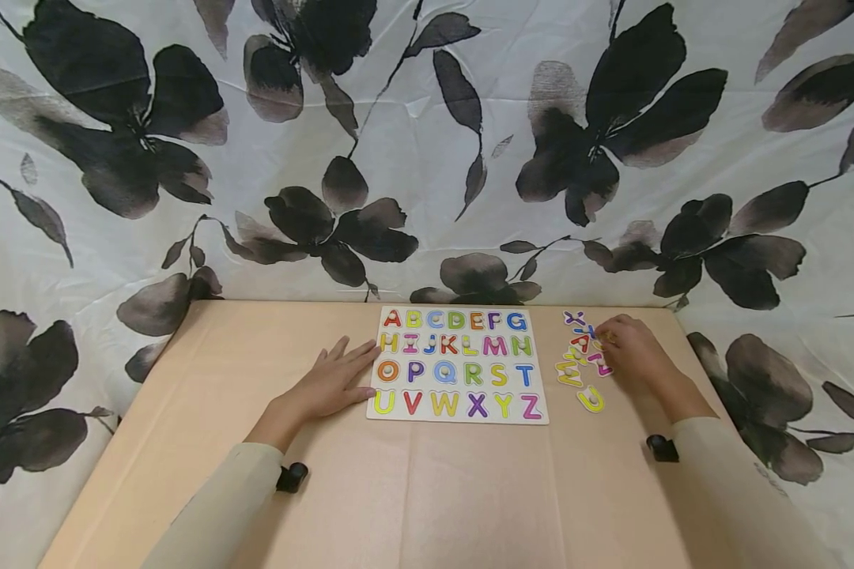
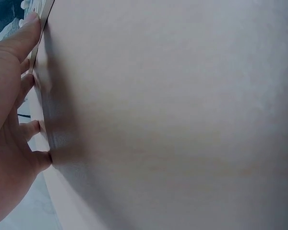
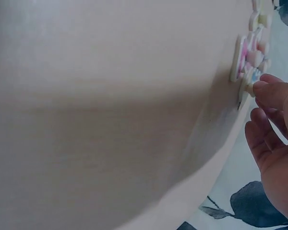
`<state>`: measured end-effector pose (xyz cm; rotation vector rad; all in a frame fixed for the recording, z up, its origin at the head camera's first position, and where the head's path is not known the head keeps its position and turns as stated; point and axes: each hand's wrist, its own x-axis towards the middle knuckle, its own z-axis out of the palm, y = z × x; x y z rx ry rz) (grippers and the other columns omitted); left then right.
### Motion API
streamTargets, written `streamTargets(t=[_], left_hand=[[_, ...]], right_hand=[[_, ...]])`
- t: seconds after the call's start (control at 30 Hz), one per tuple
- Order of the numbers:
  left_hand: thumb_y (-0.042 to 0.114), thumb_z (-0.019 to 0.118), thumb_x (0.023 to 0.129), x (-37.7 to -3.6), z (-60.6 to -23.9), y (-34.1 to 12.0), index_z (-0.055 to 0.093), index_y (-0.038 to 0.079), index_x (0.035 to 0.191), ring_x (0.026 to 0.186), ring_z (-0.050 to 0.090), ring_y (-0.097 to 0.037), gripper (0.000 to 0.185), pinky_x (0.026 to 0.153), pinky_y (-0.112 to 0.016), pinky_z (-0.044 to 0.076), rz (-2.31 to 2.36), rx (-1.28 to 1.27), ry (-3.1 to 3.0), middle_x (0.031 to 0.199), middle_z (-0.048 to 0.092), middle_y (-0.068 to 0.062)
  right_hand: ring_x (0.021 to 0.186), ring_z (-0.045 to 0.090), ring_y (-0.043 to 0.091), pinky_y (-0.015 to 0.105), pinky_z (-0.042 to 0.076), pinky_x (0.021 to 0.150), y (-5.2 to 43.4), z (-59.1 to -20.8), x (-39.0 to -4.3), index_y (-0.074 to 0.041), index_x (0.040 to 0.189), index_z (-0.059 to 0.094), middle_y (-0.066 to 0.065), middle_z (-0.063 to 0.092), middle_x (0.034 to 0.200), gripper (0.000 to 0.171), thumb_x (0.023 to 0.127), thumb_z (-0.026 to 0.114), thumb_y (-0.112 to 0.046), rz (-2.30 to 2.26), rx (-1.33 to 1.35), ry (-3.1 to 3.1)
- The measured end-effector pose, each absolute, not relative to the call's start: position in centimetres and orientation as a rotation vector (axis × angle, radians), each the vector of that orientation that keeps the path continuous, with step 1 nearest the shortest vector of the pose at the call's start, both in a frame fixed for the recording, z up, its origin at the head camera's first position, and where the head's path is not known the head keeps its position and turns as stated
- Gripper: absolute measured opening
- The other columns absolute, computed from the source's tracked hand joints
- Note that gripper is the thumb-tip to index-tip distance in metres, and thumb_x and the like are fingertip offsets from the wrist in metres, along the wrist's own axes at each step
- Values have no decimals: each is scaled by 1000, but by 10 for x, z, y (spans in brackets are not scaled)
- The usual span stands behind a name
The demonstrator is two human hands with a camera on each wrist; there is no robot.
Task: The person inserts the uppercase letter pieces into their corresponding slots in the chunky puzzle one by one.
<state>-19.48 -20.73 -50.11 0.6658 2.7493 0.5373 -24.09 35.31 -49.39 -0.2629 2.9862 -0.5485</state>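
A white alphabet puzzle board lies flat at the table's far edge, with coloured letters A to Z in rows. My left hand rests at the board's left side with fingers spread, the thumb touching its edge. In the left wrist view, that thumb lies over the board's rim. Right of the board is a loose cluster of letter pieces, among them a yellow U and a red A. My right hand is at the cluster's right side. In the right wrist view, its thumb and finger pinch a letter piece's small pale knob; the letter is partly hidden.
The light wooden-looking table stretches toward me. A white cloth with dark flowers hangs behind it and shows along both sides. Other loose pieces, such as a yellow M and a purple X, lie close to my right hand.
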Motion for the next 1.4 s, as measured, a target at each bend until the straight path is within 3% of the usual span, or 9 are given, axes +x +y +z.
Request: streamTargets(t=[0.2,0.4,0.77,1.0,1.23,1.4], left_hand=[[50,67,97,-195,-503,-205,33,21,163,158,10,-48,80,121,-75,11,540,677,2747,171,30,-1],[52,66,97,-196,-505,-205,32,22,164,159,9,-47,80,122,-74,10,534,668,2736,171,28,0],[52,66,97,-196,-507,-208,32,23,164,159,8,-48,81,121,-76,10,519,666,2747,172,27,0],[51,67,97,-196,-507,-209,32,23,164,159,8,-47,81,121,-76,10,518,663,2753,172,27,0],[55,66,96,-196,-508,-208,31,24,164,159,7,-46,83,122,-74,8,513,630,2742,172,26,1],[54,66,96,-197,-507,-207,31,23,164,159,7,-46,83,122,-74,8,523,634,2744,172,26,1]], right_hand=[[103,62,41,60,52,96,358,-499,-240,7,114,70,25,64,113,19,97,64,2,-545,-260,2973],[105,61,41,59,53,98,357,-497,-233,6,114,69,26,63,113,17,97,64,3,-566,-181,2986],[96,65,35,53,58,86,345,-488,-219,1,113,70,22,65,109,16,98,67,-5,-670,-200,2981],[88,62,26,31,57,68,322,-483,-211,-2,110,71,16,64,105,14,96,71,-5,-723,-254,2946],[88,58,23,31,53,75,295,-480,-208,-9,107,69,7,64,98,10,98,71,-12,-758,-276,2912],[87,57,20,28,52,72,276,-478,-211,-9,106,69,4,64,95,11,97,73,-13,-771,-332,2900]])
